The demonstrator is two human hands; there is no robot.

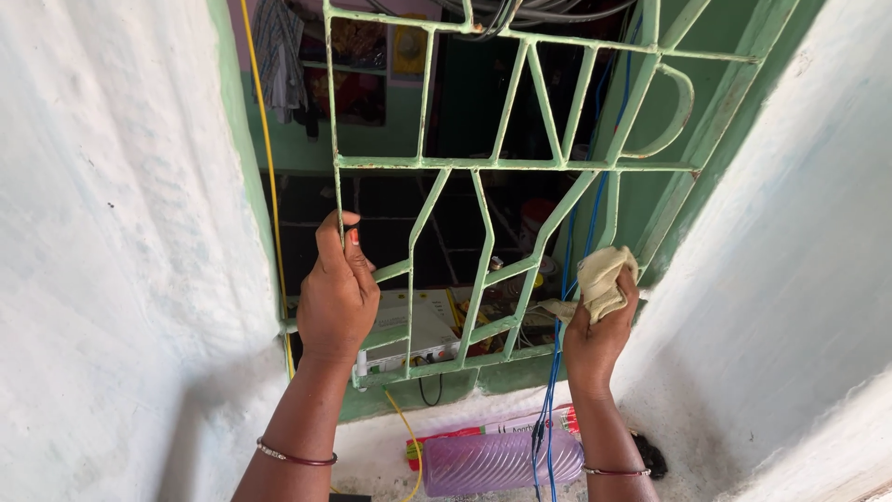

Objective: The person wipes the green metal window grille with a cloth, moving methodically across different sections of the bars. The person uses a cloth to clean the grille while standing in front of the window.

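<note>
Against the pale green window grille (483, 167), the left hand (336, 297) clenches a left-side bar while the right hand (595, 330) grasps a yellowish cloth (602, 279) pressed to its lower right bars, above a purple-tinted plastic bottle (502, 460) with a red-and-white label on the sill below.

both arms reach up, left hand (336, 296) fingers curled closed, right hand (595, 330) fingers clenched.

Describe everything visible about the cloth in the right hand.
The small cream-yellow cloth looks like soft, worn fabric, crumpled into a loose wad. The right hand grips it from below and presses it against the lower right part of the pale green metal window grille, beside hanging blue cables. One corner trails off to the left.
</note>
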